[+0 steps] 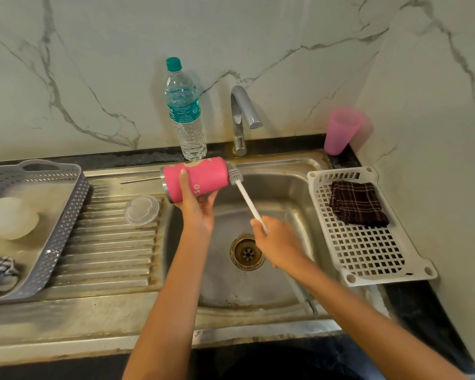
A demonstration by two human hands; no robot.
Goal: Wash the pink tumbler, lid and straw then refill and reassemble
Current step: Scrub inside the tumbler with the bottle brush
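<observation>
My left hand (196, 204) grips the pink tumbler (203, 176), held on its side over the sink's left edge with its mouth pointing right. My right hand (277, 242) grips the white handle of a bottle brush (247, 198); its grey bristle head sits at the tumbler's mouth. The clear lid (142, 209) lies flat on the ribbed draining board. A thin metal straw (140, 180) lies on the board behind the tumbler, its right end hidden by the tumbler.
A steel sink (294, 187) with a drain (247, 252) lies below my hands. Behind stand a water bottle (185, 113), a tap (242, 116) and a pink cup (340, 131). A white rack (368, 248) holds a dark cloth (358, 202); a grey basket (63, 215) sits left.
</observation>
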